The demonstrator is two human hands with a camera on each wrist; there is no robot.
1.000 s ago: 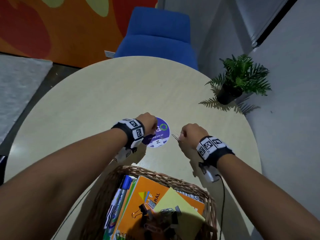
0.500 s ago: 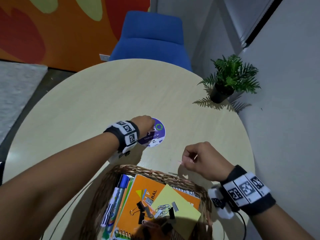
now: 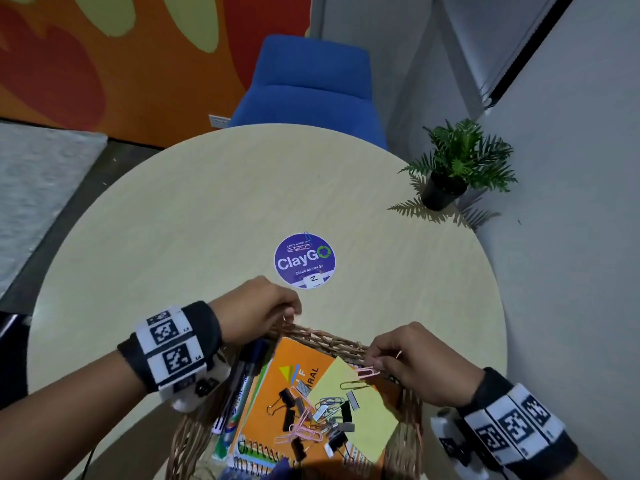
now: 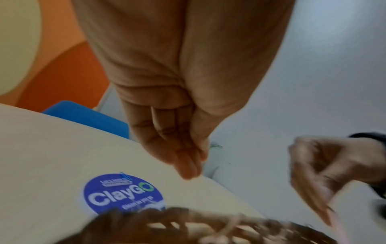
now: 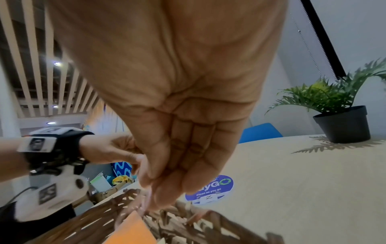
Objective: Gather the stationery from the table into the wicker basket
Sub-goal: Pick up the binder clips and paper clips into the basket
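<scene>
The wicker basket (image 3: pixel 322 337) stands at the table's near edge and holds an orange notebook (image 3: pixel 277 382), a yellow pad (image 3: pixel 356 410), markers and several clips. Over its far right rim my right hand (image 3: pixel 375 363) pinches a pink paper clip (image 3: pixel 367 371). At the far left rim my left hand (image 3: pixel 290 315) has its fingertips pinched together, seemingly on a thin paper clip that is too small to see clearly. A blue paper clip (image 3: pixel 307 237) and a pale one (image 3: pixel 297 248) lie on the round purple sticker (image 3: pixel 304 261).
The round table (image 3: pixel 173 220) is pale wood. A potted plant (image 3: pixel 450 174) stands at its far right edge by the wall. A blue chair (image 3: pixel 311 81) sits behind the table.
Both hands have pulled back from the purple sticker to the basket's far rim. The right hand has carried its pink clip over the basket.
</scene>
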